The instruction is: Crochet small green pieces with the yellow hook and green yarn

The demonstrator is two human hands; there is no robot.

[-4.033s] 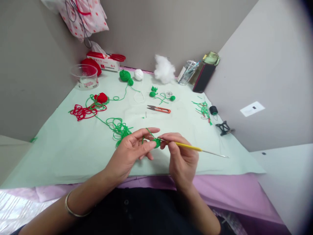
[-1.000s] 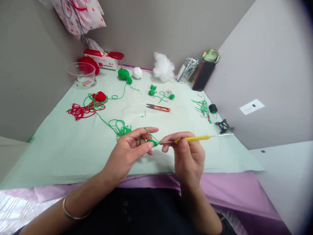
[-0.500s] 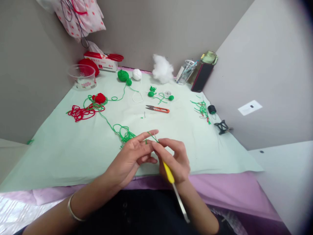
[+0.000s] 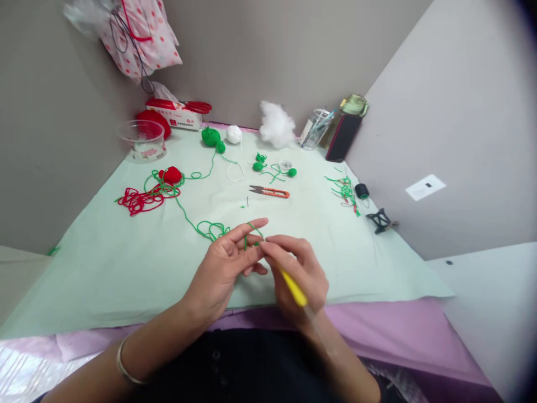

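Note:
Green yarn (image 4: 255, 228) runs over the raised index finger of my left hand (image 4: 229, 260), whose thumb pinches the yarn near the fingertips. My right hand (image 4: 300, 274) is closed on a crochet hook (image 4: 295, 288) with a yellow grip; its metal back end is smeared by motion, and its tip is hidden between the fingers. The two hands meet at the fingertips. Behind my left hand lies a loose tangle of green yarn (image 4: 212, 229), its strand leading back to a heap of red yarn (image 4: 140, 200) and a red ball (image 4: 171, 175).
Orange-handled thread snips (image 4: 269, 192) lie mid-table. Green (image 4: 210, 136) and white (image 4: 234, 134) yarn balls, white stuffing (image 4: 277, 124) and a clear cup of tools (image 4: 316, 130) stand at the back. At right are yarn scraps (image 4: 346, 191), a black spool (image 4: 361, 191) and a clear tub (image 4: 145, 145) at left.
The hook's back end has swung slightly right and blurred. Yarn at my left index finger has shifted a little. The whole view has tilted slightly; both hands keep their hold.

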